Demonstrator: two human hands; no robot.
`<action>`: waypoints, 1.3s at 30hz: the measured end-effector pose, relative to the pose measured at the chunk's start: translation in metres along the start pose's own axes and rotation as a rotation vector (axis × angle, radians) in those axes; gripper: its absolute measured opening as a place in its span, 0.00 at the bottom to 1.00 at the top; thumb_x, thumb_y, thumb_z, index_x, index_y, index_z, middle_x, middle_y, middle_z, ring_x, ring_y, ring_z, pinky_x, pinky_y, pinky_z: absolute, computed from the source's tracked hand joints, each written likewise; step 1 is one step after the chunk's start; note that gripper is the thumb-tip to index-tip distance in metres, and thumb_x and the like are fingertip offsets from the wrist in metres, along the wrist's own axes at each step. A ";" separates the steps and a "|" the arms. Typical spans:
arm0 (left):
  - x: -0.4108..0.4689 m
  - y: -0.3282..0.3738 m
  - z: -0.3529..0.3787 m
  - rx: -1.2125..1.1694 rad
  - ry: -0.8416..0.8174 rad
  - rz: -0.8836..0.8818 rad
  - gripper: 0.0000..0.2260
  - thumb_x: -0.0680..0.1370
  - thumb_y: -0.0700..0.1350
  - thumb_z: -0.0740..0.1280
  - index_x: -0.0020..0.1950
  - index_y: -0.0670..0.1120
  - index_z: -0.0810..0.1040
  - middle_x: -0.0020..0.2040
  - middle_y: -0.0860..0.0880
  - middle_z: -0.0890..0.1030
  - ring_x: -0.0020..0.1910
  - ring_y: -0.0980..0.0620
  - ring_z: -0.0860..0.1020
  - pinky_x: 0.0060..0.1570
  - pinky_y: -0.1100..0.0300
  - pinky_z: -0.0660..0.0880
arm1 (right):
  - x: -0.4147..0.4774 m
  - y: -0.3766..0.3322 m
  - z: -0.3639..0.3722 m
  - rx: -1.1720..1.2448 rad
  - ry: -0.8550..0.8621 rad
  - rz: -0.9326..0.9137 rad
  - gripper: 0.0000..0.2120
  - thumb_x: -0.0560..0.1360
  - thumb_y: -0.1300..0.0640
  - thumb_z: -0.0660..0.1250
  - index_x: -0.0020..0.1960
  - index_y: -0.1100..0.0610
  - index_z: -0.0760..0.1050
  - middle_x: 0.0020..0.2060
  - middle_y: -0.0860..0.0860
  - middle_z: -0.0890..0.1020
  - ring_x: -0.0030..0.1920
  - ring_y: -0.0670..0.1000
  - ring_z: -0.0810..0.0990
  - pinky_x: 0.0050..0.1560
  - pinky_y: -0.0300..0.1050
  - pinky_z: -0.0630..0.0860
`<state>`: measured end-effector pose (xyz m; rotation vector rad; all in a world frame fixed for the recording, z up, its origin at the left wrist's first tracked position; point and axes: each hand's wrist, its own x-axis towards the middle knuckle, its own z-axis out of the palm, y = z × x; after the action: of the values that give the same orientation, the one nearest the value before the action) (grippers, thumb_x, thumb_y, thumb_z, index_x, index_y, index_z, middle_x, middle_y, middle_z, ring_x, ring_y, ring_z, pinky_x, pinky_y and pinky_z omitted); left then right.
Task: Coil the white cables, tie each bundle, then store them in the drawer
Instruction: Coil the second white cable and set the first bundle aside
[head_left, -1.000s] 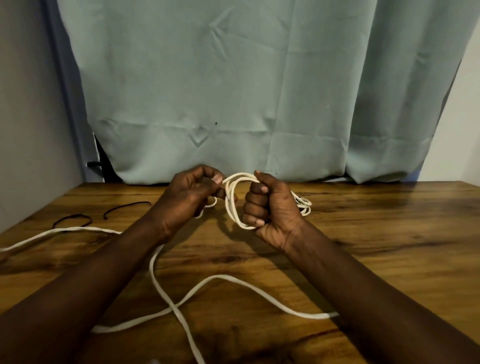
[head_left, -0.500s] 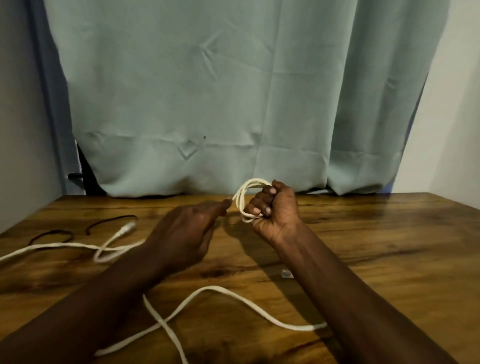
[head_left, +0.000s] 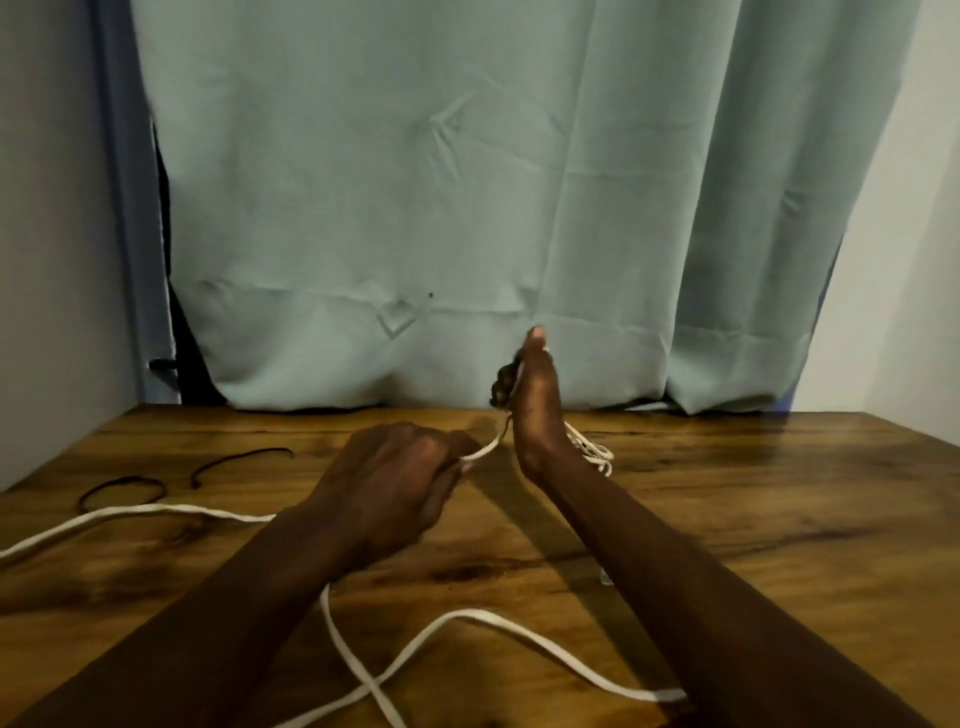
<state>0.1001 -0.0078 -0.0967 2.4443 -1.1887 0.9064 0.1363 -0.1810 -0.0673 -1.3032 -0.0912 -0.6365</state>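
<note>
Across the desk (head_left: 727, 519), much white cable (head_left: 467, 618) is still left loose. Since a second ago, the left hand (head_left: 387, 486) has been drawn back, fingers closed on the strand, for another loop. The right hand (head_left: 535, 410) is raised edge-on, the coil (head_left: 592, 449) hung behind it, its fingers curled round the loops.

White cable (head_left: 462, 621), flat and pale, loose run looping and crossing itself on the near tabletop, far end partly coiled, small loops at back right.
</note>
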 end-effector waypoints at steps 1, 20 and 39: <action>0.001 -0.003 -0.004 0.039 0.084 0.022 0.13 0.80 0.58 0.57 0.52 0.57 0.79 0.40 0.55 0.84 0.39 0.50 0.81 0.36 0.55 0.73 | -0.005 0.009 -0.002 -0.182 -0.096 -0.074 0.21 0.77 0.29 0.54 0.44 0.46 0.63 0.32 0.41 0.67 0.31 0.43 0.65 0.39 0.45 0.67; -0.010 -0.061 -0.012 -0.573 0.456 -0.470 0.10 0.76 0.57 0.71 0.45 0.51 0.83 0.34 0.49 0.79 0.36 0.50 0.78 0.40 0.53 0.74 | -0.057 -0.007 0.003 0.194 -0.502 0.451 0.25 0.82 0.42 0.60 0.29 0.52 0.67 0.22 0.46 0.59 0.19 0.44 0.56 0.21 0.36 0.53; -0.005 -0.031 -0.006 -0.270 0.401 -0.311 0.06 0.79 0.52 0.69 0.48 0.52 0.82 0.38 0.58 0.82 0.39 0.59 0.81 0.40 0.57 0.77 | -0.044 -0.007 0.000 0.325 -0.126 0.515 0.25 0.85 0.42 0.54 0.33 0.53 0.63 0.18 0.45 0.59 0.15 0.44 0.56 0.19 0.32 0.53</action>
<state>0.1201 0.0173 -0.0947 2.0309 -0.7146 1.0038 0.0966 -0.1646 -0.0790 -0.9934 0.0382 -0.0913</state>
